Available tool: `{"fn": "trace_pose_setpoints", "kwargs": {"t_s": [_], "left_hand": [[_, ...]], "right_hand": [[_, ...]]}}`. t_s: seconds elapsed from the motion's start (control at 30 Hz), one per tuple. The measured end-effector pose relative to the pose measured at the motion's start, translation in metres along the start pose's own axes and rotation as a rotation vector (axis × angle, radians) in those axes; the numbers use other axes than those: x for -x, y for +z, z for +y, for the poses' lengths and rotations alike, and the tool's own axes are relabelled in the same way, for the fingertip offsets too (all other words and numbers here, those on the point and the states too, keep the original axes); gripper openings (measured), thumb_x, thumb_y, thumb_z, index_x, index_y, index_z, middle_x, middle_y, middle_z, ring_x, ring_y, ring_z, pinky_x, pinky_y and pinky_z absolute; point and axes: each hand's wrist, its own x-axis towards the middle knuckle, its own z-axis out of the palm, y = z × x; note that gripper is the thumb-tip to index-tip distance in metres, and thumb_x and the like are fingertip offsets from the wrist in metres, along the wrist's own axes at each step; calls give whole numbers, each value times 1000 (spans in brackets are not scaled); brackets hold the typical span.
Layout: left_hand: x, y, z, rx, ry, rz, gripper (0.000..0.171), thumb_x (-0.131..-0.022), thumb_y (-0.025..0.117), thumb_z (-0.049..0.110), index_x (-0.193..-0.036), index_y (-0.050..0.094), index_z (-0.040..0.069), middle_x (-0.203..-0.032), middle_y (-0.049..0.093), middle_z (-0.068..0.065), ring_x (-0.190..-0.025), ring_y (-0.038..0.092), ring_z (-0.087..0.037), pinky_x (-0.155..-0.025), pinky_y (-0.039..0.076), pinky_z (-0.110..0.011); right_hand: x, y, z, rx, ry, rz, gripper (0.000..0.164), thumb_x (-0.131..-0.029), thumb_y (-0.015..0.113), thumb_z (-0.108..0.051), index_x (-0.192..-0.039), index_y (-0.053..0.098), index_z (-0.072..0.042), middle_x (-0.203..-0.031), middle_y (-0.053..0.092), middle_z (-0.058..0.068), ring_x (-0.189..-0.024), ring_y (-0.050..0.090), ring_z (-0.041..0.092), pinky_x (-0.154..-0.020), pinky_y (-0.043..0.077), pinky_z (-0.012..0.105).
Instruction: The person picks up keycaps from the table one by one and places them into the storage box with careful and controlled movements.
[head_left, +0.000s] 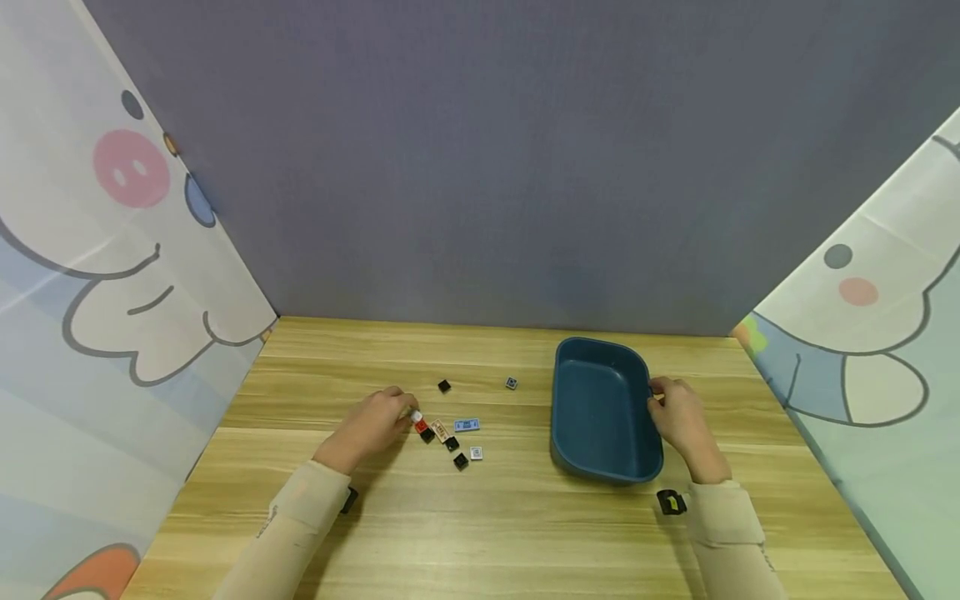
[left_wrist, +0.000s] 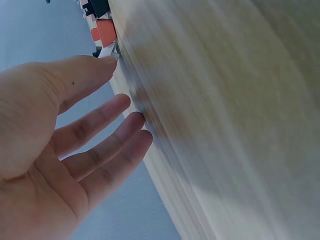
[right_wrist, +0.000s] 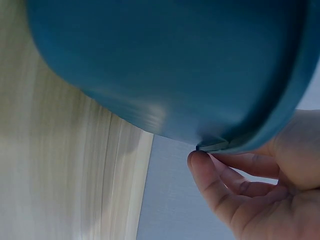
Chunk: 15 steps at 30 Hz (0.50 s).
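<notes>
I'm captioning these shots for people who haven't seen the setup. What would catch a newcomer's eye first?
First the dark blue tub right of centre on the wooden table, with the right hand gripping its right rim. Next, the scatter of small black, red and blue pieces left of the tub, where the left hand pinches a small white piece. Cartoon-printed side panels frame it all.

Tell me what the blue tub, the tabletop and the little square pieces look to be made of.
Blue tub: likely moulded plastic, smooth with a soft sheen, thin rolled rim, gripped by the right hand. Tabletop: wood or wood-look laminate; streaky grain, matte. Small pieces near the left hand: probably hard plastic, though too small to confirm.
</notes>
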Motion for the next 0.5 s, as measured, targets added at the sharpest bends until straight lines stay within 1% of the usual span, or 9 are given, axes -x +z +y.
{"fn": "trace_pose_setpoints", "kwargs": {"t_s": [0.13,0.3,0.4,0.5], "left_hand": [[0,-2,1,1,3,0,19,-87,76,5,-106,73,5,-103,68,-9,-88,67,-23,-78,58,-36],[-2,-6,4,2,12,19,17,-89,76,9,-105,73,5,-103,68,-8,-90,66,-23,-82,57,-37],[-4,-10,7,15,22,29,15,-91,75,13,-104,73,6,-102,68,-6,-91,66,-22,-83,57,-39],[-7,-14,14,27,17,29,18,-91,75,18,-106,72,7,-104,68,-6,-93,66,-23,-83,56,-40]], "right_hand": [[1,0,1,2,2,2,30,-89,56,7,-116,58,21,-104,60,36,-83,65,43,-71,54,54],[1,0,0,2,16,-11,31,-90,56,6,-117,58,21,-104,60,35,-84,64,42,-71,54,53],[1,-1,-1,4,19,-12,31,-90,55,6,-117,58,20,-104,60,35,-83,64,41,-71,54,53],[1,-2,-2,10,14,-9,31,-90,56,5,-117,58,20,-104,60,36,-83,64,41,-72,53,54]]}}
